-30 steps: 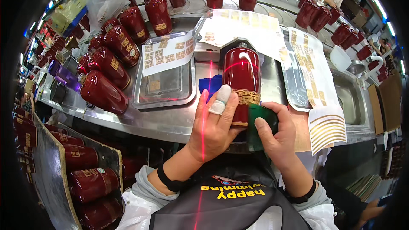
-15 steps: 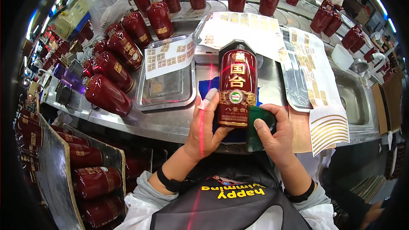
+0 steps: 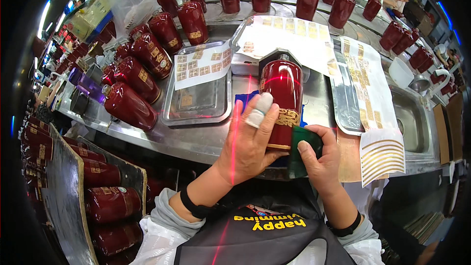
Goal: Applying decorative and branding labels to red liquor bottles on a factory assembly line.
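Red bottle lying on steel tabletop, neck pointing away, base toward person. Left hand wrapped over lower body, one fingertip taped. Right hand pinching green cloth against base by gold band. Glossy glaze, looks slick and breakable, probably hefty, round so it'll roll. Best grip: full palm round body, not the thin neck. Label sheets on tray beside.

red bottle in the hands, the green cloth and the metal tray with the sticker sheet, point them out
red bottle (image 3: 282,88), head view, on its glossy body
green cloth (image 3: 300,149), head view, on its folded face
metal tray (image 3: 201,103), head view, on its bare floor
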The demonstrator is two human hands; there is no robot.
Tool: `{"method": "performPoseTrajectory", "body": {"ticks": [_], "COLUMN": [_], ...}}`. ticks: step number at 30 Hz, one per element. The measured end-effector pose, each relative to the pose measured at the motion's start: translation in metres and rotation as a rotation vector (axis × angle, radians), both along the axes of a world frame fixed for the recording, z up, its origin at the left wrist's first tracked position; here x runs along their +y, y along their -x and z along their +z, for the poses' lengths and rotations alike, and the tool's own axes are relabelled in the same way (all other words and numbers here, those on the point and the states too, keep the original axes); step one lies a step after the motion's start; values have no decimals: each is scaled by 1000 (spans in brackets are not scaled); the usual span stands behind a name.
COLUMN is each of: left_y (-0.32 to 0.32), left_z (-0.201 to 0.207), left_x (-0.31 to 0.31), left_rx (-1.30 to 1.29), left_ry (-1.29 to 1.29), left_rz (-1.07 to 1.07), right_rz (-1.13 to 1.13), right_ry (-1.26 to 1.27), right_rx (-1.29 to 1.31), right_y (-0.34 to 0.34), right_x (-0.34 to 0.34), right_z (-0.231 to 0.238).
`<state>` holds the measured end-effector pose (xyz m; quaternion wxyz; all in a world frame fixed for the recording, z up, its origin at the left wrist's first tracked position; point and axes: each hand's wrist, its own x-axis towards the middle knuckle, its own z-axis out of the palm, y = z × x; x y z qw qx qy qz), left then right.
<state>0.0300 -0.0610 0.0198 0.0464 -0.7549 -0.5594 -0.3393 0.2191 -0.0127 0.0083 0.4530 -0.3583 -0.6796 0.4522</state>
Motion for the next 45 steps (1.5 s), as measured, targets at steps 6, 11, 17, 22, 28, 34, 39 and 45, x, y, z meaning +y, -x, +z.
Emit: {"method": "performPoseTrajectory", "body": {"ticks": [6, 11, 17, 22, 28, 34, 39, 45], "left_y": [20, 5, 3, -3, -5, 5, 0, 11], "left_z": [-42, -34, -39, 6, 9, -24, -14, -22], "left_x": [-11, -16, -23, -19, -3, -18, -6, -15], "left_rx": [-383, -293, -291, 154, 150, -335, -94, -221], "left_ry": [98, 64, 66, 42, -23, 6, -98, -42], "left_rz": [-22, 101, 107, 120, 50, 25, 13, -11], "right_rz": [45, 23, 55, 37, 33, 87, 92, 118], "right_ry": [60, 22, 69, 47, 67, 81, 160, 348], "right_rx": [-27, -7, 27, -9, 4, -5, 55, 184], "right_y": [1, -4, -4, -4, -6, -6, -9, -26], "right_x": [-1, 2, 3, 4, 2, 0, 3, 9], "right_z": [-1, -4, -7, -4, -4, -4, -4, 21]}}
